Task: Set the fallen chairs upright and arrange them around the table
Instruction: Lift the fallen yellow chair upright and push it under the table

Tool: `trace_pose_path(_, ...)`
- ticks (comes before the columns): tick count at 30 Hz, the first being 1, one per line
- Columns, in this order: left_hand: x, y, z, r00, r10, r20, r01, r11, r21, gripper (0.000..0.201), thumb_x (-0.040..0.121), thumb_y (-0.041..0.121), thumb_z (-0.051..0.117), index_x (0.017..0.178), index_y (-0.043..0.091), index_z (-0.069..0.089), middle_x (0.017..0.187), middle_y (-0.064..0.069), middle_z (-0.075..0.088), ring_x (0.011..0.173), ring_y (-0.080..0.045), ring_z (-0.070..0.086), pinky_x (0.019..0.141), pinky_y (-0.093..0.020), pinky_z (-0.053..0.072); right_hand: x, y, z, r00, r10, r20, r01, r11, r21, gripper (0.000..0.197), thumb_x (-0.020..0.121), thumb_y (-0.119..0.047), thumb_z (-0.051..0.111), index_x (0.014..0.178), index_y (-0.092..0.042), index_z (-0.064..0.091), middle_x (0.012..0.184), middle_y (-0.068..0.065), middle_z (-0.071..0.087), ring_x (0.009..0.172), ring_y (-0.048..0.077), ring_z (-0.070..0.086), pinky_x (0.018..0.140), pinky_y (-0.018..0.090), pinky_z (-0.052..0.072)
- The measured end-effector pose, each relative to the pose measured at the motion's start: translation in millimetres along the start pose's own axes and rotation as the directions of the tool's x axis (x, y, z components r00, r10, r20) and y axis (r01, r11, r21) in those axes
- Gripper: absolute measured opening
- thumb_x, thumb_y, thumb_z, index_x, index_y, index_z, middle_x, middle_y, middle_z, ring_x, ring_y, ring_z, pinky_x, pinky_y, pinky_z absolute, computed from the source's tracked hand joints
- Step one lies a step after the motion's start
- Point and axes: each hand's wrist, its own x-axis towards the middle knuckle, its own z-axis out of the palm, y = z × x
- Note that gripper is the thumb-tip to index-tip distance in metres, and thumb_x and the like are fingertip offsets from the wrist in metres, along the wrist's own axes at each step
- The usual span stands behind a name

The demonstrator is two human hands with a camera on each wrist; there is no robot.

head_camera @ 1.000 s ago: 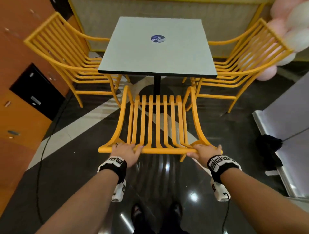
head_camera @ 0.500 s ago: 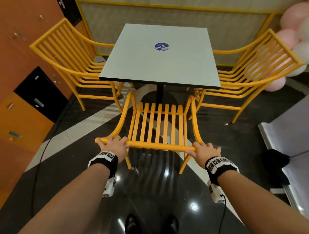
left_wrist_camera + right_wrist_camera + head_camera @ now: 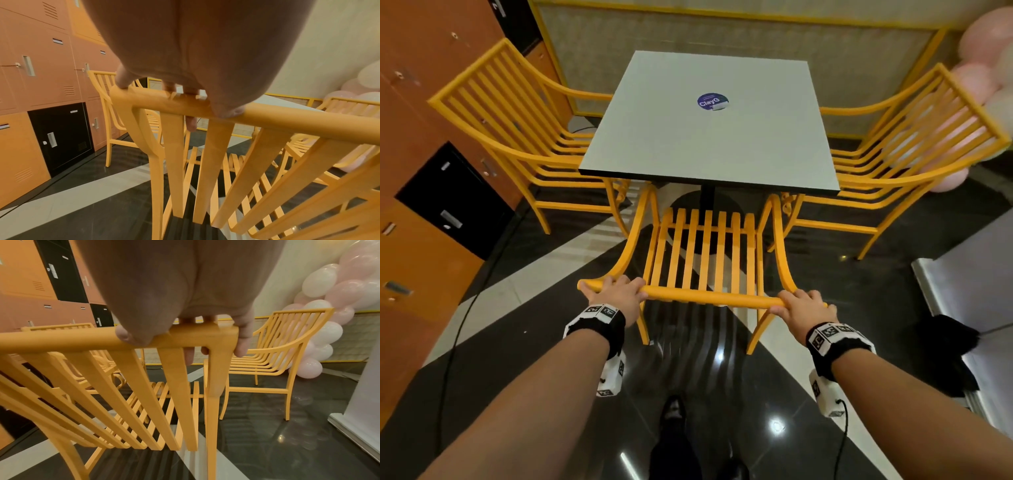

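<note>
Now that the third chair has gone from tipped back a second ago to standing on its legs, I count the square grey-topped bench (image 3: 709, 137) flanked at nine, three and six o'clock. The orange slatted metal chair (image 3: 705, 253) at six noses under the bench's near edge. My left hand (image 3: 619, 296) and right hand (image 3: 804, 310) both clench its top rail (image 3: 709, 298); I judge only squaring remains.

Orange and black lockers (image 3: 431, 192) are seen on the left, pink and white balloons (image 3: 329, 293) on the far right, and a shiny dark floor (image 3: 842, 291) below.
</note>
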Motion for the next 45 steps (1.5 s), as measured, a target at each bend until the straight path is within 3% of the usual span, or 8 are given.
trace_pose_path(11,57,6,-38,1.000,0.026,0.013,-0.026,0.999,-0.022,0.026,0.099,0.038,0.038,0.121,0.041,0.052,0.133,0.001,0.051,0.139,-0.033,0.029,0.104,-0.080,0.008,61,-16,-35,0.991,0.133,0.023,-0.134,0.990,0.044,0.033,0.092,-0.062,0.035,0.104,-0.036,0.052,0.120,-0.001,0.056,0.122,0.028,0.040,0.096,0.060,0.038)
trace_pose_path(21,96,6,-55,0.999,0.037,-0.007,-0.037,0.998,-0.041,0.022,0.098,0.038,0.039,0.113,0.041,0.054,0.128,0.001,0.053,0.138,-0.034,0.030,0.103,-0.079,0.008,97,-26,-47,0.987,0.156,-0.045,-0.150,0.982,0.113,0.029,0.095,-0.053,0.040,0.114,-0.035,0.053,0.123,0.001,0.056,0.123,0.028,0.039,0.097,0.058,0.036)
trace_pose_path(33,127,8,-64,0.999,0.037,0.018,-0.036,0.998,-0.052,0.024,0.098,0.040,0.041,0.118,0.045,0.052,0.129,0.002,0.053,0.141,-0.035,0.025,0.103,-0.081,0.001,129,-25,-58,0.987,0.159,-0.020,-0.157,0.985,0.074,0.034,0.096,-0.053,0.038,0.124,-0.039,0.049,0.131,0.002,0.054,0.131,0.032,0.036,0.107,0.067,0.026)
trace_pose_path(37,125,5,-57,0.997,0.060,-0.051,-0.063,0.996,-0.058,0.028,0.098,0.040,0.039,0.124,0.045,0.048,0.133,0.004,0.052,0.141,-0.032,0.025,0.104,-0.081,0.002,126,-25,-62,0.985,0.170,0.001,-0.169,0.979,0.118,0.036,0.095,-0.053,0.042,0.127,-0.038,0.049,0.134,0.003,0.052,0.134,0.032,0.034,0.107,0.067,0.027)
trace_pose_path(39,122,2,-49,0.989,0.081,-0.120,-0.092,0.992,-0.089,0.037,0.098,0.042,0.035,0.135,0.044,0.040,0.147,0.005,0.041,0.145,-0.030,0.019,0.106,-0.079,-0.002,121,-24,-60,0.986,0.167,-0.016,-0.163,0.975,0.150,0.038,0.093,-0.056,0.043,0.127,-0.039,0.048,0.137,0.001,0.050,0.136,0.031,0.031,0.108,0.067,0.027)
trace_pose_path(41,119,-3,-40,0.979,0.104,-0.175,-0.126,0.985,-0.117,0.049,0.098,0.049,0.028,0.146,0.044,0.024,0.162,0.008,0.017,0.151,-0.027,0.002,0.110,-0.073,-0.008,112,-19,-56,0.985,0.162,-0.064,-0.148,0.973,0.177,0.045,0.093,-0.056,0.044,0.135,-0.039,0.042,0.146,0.000,0.043,0.141,0.029,0.024,0.110,0.065,0.026)
trace_pose_path(45,105,-12,-15,0.927,0.253,-0.276,-0.264,0.964,-0.003,0.075,0.090,0.058,0.031,0.153,0.038,-0.006,0.163,0.005,-0.018,0.148,-0.030,-0.021,0.116,-0.058,-0.011,85,-3,-43,0.982,0.113,-0.154,-0.079,0.975,0.207,0.059,0.095,-0.049,0.044,0.149,-0.036,0.023,0.161,-0.001,0.021,0.150,0.024,0.008,0.117,0.058,0.022)
